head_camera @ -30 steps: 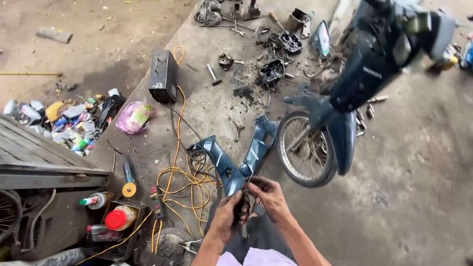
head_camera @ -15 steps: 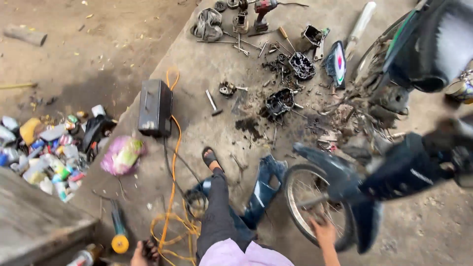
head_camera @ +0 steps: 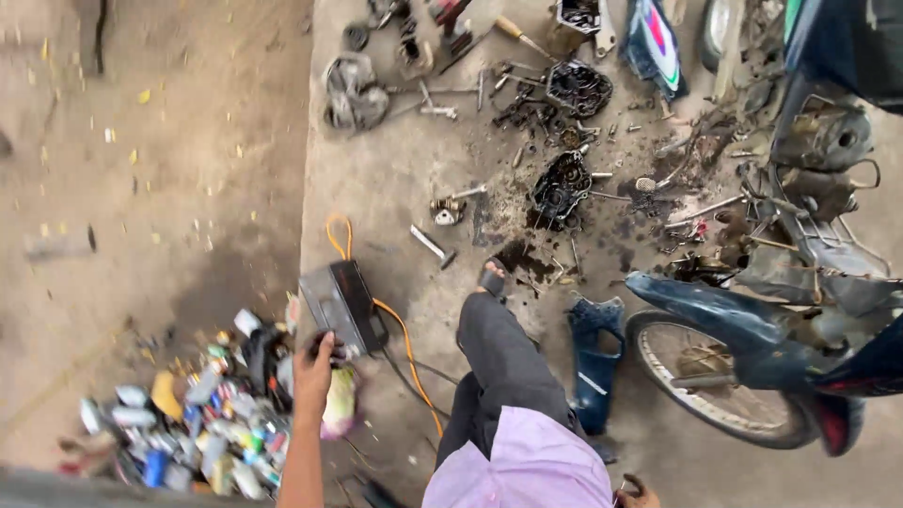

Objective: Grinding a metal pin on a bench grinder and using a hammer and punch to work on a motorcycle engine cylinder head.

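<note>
I stand on a concrete floor with my dark-trousered leg (head_camera: 503, 362) stepping forward. My left hand (head_camera: 313, 374) reaches out to the left, its fingers closed on a small dark object, just beside a black metal box (head_camera: 340, 303) and above a pink bag (head_camera: 339, 404). Only a sliver of my right hand (head_camera: 638, 493) shows at the bottom edge, with something dark at it; its grip is unclear. A blue plastic motorcycle panel (head_camera: 594, 357) stands by my leg, next to the front wheel (head_camera: 712, 376) of a stripped blue motorcycle (head_camera: 800, 310).
An orange cable (head_camera: 403, 331) runs from the black box. A heap of spray cans and bottles (head_camera: 193, 423) lies at lower left. Engine parts (head_camera: 562, 183), bolts and tools are scattered on oil-stained concrete ahead. A dirt floor (head_camera: 141, 169) lies to the left.
I have risen and the view has swung left and forward. My left hand has lifted from the floor towards the black box. My right hand has dropped from the wheel to the bottom edge.
</note>
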